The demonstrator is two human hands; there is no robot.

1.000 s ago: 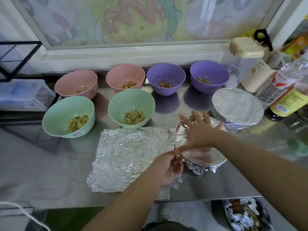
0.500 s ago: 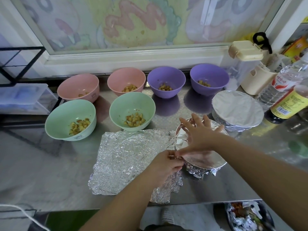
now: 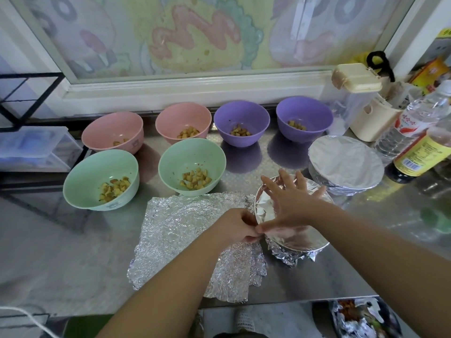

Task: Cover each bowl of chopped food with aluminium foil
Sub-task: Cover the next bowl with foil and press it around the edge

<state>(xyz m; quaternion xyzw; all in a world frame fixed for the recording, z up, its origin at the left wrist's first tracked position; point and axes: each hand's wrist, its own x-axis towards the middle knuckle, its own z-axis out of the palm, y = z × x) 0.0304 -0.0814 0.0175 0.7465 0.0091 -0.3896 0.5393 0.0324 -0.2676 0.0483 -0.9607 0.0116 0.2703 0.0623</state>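
A foil-covered bowl [image 3: 296,242] stands near the counter's front edge. My right hand [image 3: 290,203] lies spread flat on its foil top. My left hand [image 3: 238,228] pinches the foil edge at the bowl's left rim. A crumpled foil sheet [image 3: 185,235] lies flat to the left, partly under my left arm. A second foil-covered bowl [image 3: 345,164] sits behind at the right. Uncovered bowls with chopped food stand behind: two green [image 3: 101,179] [image 3: 191,165], two pink [image 3: 112,132] [image 3: 183,123], two purple [image 3: 241,123] [image 3: 303,120].
Bottles [image 3: 419,152] and a cream lidded container [image 3: 361,98] crowd the back right. A window frame [image 3: 190,86] runs behind the bowls. A clear plastic drawer unit [image 3: 31,150] stands at the left. Below the steel counter's front edge sits a bin with foil scraps [image 3: 358,318].
My hands stay on the near bowl; the left hand's pinch has shifted slightly along the foil rim. The view has tilted a little.
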